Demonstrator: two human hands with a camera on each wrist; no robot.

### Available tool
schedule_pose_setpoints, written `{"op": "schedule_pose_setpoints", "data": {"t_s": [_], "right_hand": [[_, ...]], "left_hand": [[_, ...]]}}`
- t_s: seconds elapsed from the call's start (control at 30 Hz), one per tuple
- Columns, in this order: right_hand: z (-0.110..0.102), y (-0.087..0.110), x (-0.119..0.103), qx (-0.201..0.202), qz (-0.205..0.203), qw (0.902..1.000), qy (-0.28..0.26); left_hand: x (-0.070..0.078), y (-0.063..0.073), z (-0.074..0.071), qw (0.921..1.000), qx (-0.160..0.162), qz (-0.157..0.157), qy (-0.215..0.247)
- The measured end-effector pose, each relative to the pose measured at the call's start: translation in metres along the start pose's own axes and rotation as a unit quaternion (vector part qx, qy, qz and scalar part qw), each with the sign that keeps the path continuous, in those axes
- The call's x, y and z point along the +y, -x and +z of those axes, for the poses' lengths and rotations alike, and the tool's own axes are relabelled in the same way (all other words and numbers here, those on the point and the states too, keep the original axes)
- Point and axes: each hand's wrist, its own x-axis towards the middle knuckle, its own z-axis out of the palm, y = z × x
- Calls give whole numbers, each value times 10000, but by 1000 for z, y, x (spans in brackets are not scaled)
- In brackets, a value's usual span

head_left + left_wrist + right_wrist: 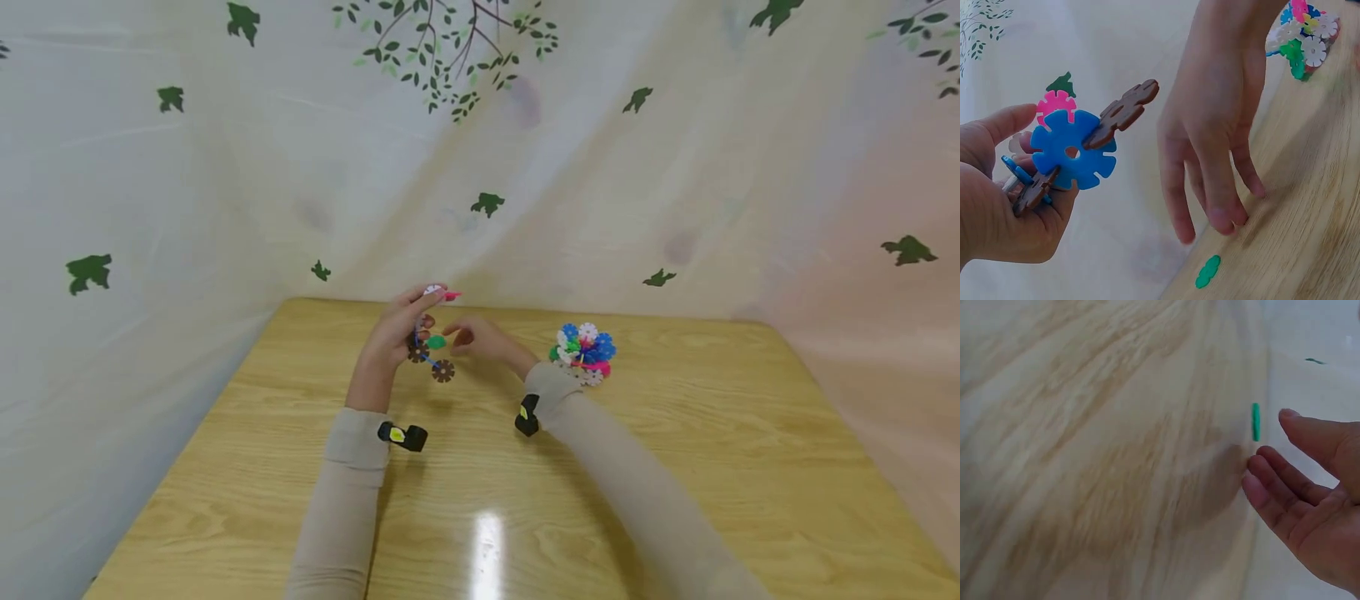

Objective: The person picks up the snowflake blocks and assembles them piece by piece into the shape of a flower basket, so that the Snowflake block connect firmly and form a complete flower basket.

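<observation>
My left hand (388,335) holds a cluster of interlocked notched plastic discs above the table. In the left wrist view it includes a blue disc (1094,165), a brown disc (1134,105) slotted into its edge and a pink disc (1055,103); my palm and fingers hide part of it. A single green disc (1208,272) lies on the table near its far edge. My right hand (486,343) hovers beside this green disc. In the right wrist view, its thumb and loosely bent fingers are apart around a gap, with the green disc (1256,422) just beyond the fingertips.
Right of my right wrist, a heap of colourful notched discs (585,350) in blue, white, green and pink sits on the wooden table (675,467). A pale curtain (570,217) with leaf and bird prints hangs behind the table's far edge.
</observation>
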Motion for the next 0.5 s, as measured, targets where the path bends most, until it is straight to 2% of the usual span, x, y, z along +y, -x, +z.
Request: {"op": "schedule_pose_setpoints", "data": {"t_s": [0.07,0.3,0.4,0.5], "right_hand": [[3,-3,-2,-175,149,9996,173],[8,-15,-4,-643,-15,9964,550],[10,-16,-7,-618,154,9925,1040],[12,-16,-11,-403,323,9886,1417]], "left_hand": [[0,0,1,10000,-40,43,7],[-2,0,7,9998,-108,161,53],[-3,0,7,9999,-64,131,16],[-3,0,6,9999,-15,104,-88]]}}
